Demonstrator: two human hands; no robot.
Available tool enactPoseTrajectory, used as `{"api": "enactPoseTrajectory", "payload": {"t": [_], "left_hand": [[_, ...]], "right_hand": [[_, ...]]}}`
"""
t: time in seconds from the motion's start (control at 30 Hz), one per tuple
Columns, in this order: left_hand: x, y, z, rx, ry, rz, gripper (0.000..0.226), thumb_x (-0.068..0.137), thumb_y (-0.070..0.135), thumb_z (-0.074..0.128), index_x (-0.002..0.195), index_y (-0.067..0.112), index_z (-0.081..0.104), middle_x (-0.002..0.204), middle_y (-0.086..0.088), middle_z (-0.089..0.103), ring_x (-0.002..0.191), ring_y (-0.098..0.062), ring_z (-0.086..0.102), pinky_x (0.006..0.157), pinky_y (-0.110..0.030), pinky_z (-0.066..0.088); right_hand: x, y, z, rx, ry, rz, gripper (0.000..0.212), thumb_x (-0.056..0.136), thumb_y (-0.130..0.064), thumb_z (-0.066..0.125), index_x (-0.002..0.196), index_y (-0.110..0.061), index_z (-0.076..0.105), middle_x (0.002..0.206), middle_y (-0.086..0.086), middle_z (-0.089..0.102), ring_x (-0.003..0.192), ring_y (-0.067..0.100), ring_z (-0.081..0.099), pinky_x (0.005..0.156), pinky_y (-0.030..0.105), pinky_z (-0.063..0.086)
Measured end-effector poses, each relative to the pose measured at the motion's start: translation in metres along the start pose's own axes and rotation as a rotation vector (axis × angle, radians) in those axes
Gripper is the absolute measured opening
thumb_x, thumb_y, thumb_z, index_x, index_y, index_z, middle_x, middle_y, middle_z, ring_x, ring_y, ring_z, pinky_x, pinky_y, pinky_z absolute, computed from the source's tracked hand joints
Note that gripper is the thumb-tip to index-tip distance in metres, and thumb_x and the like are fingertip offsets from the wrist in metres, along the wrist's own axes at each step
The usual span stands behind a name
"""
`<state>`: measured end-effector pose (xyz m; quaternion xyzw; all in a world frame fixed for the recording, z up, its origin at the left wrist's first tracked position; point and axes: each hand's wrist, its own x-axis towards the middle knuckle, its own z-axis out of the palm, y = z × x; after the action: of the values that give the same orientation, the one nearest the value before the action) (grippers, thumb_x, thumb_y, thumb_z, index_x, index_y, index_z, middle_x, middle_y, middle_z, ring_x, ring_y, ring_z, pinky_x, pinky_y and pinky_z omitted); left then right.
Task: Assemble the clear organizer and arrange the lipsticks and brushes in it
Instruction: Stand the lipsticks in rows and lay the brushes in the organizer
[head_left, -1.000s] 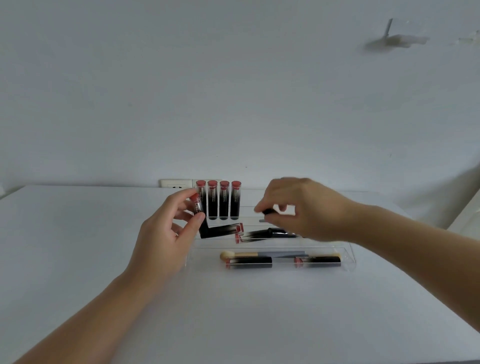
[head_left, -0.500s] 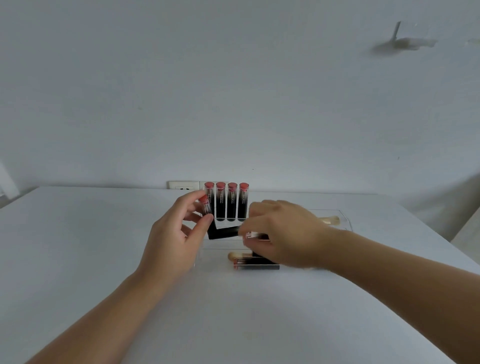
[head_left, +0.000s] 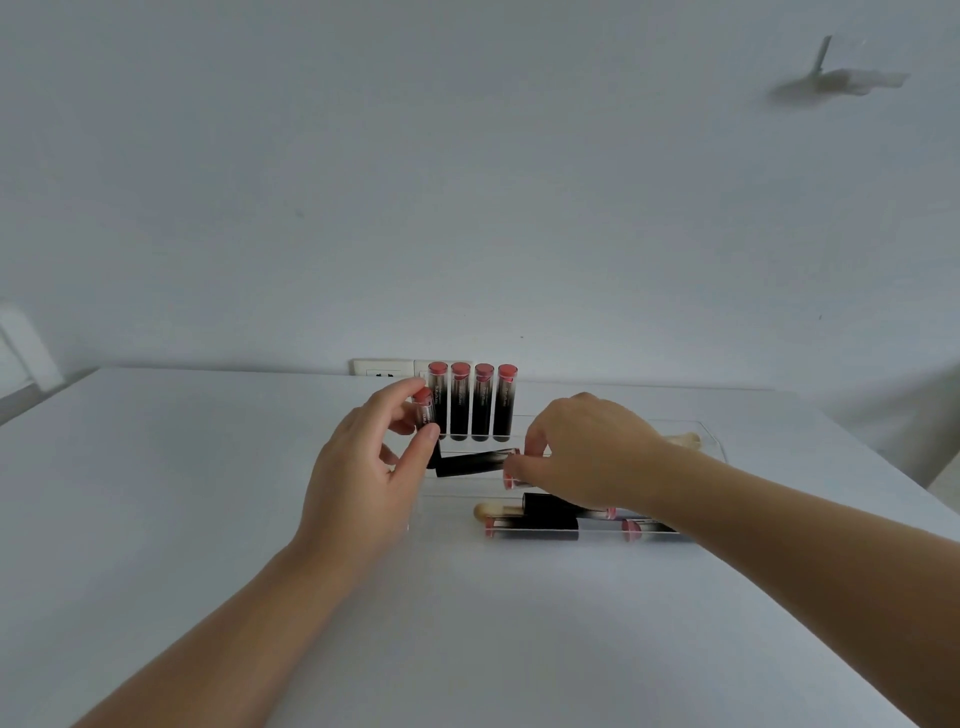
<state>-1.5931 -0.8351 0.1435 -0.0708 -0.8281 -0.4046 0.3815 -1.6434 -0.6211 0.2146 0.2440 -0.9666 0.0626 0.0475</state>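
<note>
Your left hand (head_left: 363, 483) pinches one lipstick (head_left: 424, 410) between thumb and forefinger; the tube stands nearly upright, pink cap up, and its lower end is hidden behind your thumb. Just beside it, four more lipsticks (head_left: 471, 402) stand in a row at the back left of the clear organizer (head_left: 714, 441), each a smooth round tube, black below and see-through above, with a flat pink top. The organizer is a shallow tray of glassy plastic resting on the matte white surface (head_left: 156, 493); its walls are so transparent that only thin bright edges show, and you cannot make out where its inner dividers run.

Your right hand (head_left: 587, 452) reaches down into the tray with its fingers (head_left: 532, 457) closed narrowly around the pink end of a lipstick; whether that is the black tube (head_left: 470, 462) lying crosswise with its long axis left to right, or another below it, is hard to tell, since your hand covers the spot. Nearer you, more tubes lie flat (head_left: 535, 530), lengthways along the tray's front, partly crossed by your right forearm. A brush (head_left: 488, 512) with a pale rounded head lies among them, head to the left, its handle hidden. Another pale tip (head_left: 685, 441) shows behind your right wrist, too covered to name.

A white wall socket (head_left: 384, 368) sits behind the surface.
</note>
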Motion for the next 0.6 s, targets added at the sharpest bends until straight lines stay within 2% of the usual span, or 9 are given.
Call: {"api": "enactPoseTrajectory", "payload": {"t": [0.1,0.17,0.27,0.33,0.43,0.5,0.6], "left_hand": [[0.001,-0.002,0.001,-0.017,0.004,-0.017,0.042,0.093,0.026,0.068,0.132,0.037,0.056,0.104,0.024,0.063,0.093,0.003,0.064,0.071,-0.014,0.052],[0.001,-0.002,0.001,-0.034,0.01,-0.014,0.042,0.093,0.022,0.07,0.131,0.035,0.057,0.104,0.024,0.064,0.102,0.011,0.062,0.075,-0.007,0.051],[0.002,-0.002,0.002,-0.06,0.018,-0.003,0.042,0.092,0.018,0.071,0.13,0.033,0.058,0.103,0.024,0.066,0.104,0.01,0.064,0.075,-0.005,0.05],[0.002,-0.002,0.002,-0.08,0.023,-0.005,0.043,0.092,0.016,0.071,0.129,0.033,0.059,0.103,0.023,0.066,0.104,0.009,0.064,0.073,-0.005,0.05],[0.003,-0.002,0.003,-0.07,0.012,0.007,0.044,0.091,0.013,0.072,0.131,0.029,0.061,0.103,0.025,0.065,0.101,0.013,0.063,0.071,-0.006,0.051],[0.002,-0.001,0.002,-0.049,0.0,0.011,0.045,0.09,0.013,0.074,0.132,0.027,0.062,0.103,0.026,0.063,0.094,0.012,0.064,0.07,-0.005,0.05],[0.001,0.002,0.001,-0.049,-0.01,0.013,0.047,0.089,0.012,0.076,0.131,0.029,0.062,0.103,0.034,0.059,0.086,0.001,0.068,0.068,-0.001,0.044]], "right_hand": [[-0.001,-0.003,0.001,0.042,-0.022,0.029,0.039,0.091,-0.055,0.055,0.079,-0.025,0.078,0.063,-0.004,0.063,0.063,0.012,0.057,0.052,0.026,0.036],[-0.001,-0.004,0.002,0.132,-0.028,0.072,0.038,0.09,-0.051,0.057,0.074,-0.023,0.076,0.055,-0.005,0.057,0.055,0.012,0.052,0.05,0.026,0.035],[-0.002,-0.004,0.007,0.311,-0.008,0.147,0.047,0.09,-0.047,0.06,0.063,-0.009,0.064,0.049,-0.002,0.047,0.047,0.015,0.043,0.052,0.027,0.038],[-0.002,-0.004,0.008,0.396,0.038,0.193,0.048,0.09,-0.048,0.061,0.071,-0.004,0.068,0.051,-0.001,0.045,0.048,0.015,0.041,0.051,0.026,0.037],[0.0,-0.007,0.006,0.461,0.124,0.228,0.044,0.088,-0.051,0.064,0.075,-0.009,0.072,0.049,-0.004,0.047,0.049,0.014,0.044,0.052,0.026,0.039],[0.0,-0.01,0.005,0.492,0.191,0.233,0.037,0.084,-0.051,0.067,0.074,-0.016,0.074,0.052,-0.007,0.057,0.051,0.012,0.051,0.052,0.025,0.041],[0.0,-0.018,0.007,0.538,0.263,0.235,0.025,0.081,-0.051,0.07,0.074,-0.028,0.071,0.056,-0.01,0.06,0.051,0.007,0.055,0.049,0.024,0.038]]}}
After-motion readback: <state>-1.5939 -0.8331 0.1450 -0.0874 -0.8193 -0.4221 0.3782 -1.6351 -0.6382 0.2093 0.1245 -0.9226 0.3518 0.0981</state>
